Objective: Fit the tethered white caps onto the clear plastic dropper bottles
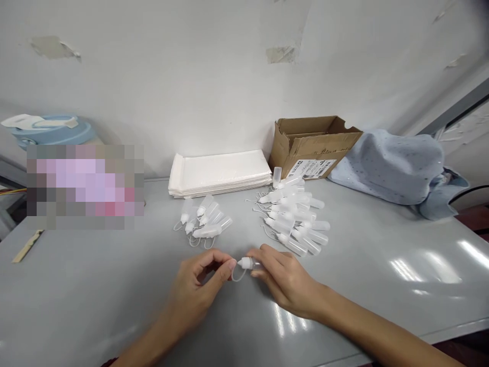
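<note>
My right hand (282, 278) is closed around a small clear squeeze bottle (247, 263) with a white cone-shaped nozzle, held on its side and pointing left. From the bottle's neck a thin white strap (239, 280) loops across to my left hand (208, 275). Thumb and forefinger of that hand pinch the strap's end right at the nozzle tip; the end itself is hidden between the fingers. Just beyond lies a small group of similar bottles (208, 230) with their straps looped. Farther right is a larger pile of bottles (292, 214), many with straps hanging loose.
A stack of white padded envelopes (221, 171) lies against the wall, beside an open cardboard box (313, 148). At right is a pale blue spotted cloth hat (385, 168). A blue lidded container (53, 130) and a beige strip (28, 246) are at left, near a blurred-out area.
</note>
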Demonstrator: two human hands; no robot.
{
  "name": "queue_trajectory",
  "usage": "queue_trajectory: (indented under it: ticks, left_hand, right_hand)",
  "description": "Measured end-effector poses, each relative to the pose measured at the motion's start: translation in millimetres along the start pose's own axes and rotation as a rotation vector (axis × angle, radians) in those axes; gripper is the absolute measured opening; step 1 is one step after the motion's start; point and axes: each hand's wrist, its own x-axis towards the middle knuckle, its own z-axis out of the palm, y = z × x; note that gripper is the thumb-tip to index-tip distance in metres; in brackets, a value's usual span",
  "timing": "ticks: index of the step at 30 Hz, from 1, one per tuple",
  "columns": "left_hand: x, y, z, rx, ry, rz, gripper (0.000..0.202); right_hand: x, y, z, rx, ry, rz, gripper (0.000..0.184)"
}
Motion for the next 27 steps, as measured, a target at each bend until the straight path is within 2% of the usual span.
queue_trajectory:
  ticks: [9,16,19,22,25,27]
  left_hand:
    - [4,-6,1.2,0.142,-0.007,0.043,0.03]
    - [10,-5,-7.2,0.291,-0.141,0.112,0.032]
    - [9,0,-13.9,0.284,-0.135,0.119,0.032]
    - [10,4,-26.5,0.241,0.028,0.053,0.033]
    - [14,4,-40.2,0.18,0.339,-0.05,0.032]
    - [19,2,-46.7,0.138,0.496,-0.106,0.031]
  right_hand:
    - [1,3,1,-0.021,-0.029,-0.004,0.023]
    - [0,2,-5,-0.07,-0.06,-0.023,0.025]
    - [1,2,-10,-0.113,-0.055,-0.023,0.028]
    - [2,7,-19,-0.158,-0.011,0.033,0.03]
    - [3,15,-30,-0.197,0.04,0.131,0.025]
    - [3,20,-36,-0.227,0.071,0.184,0.021]
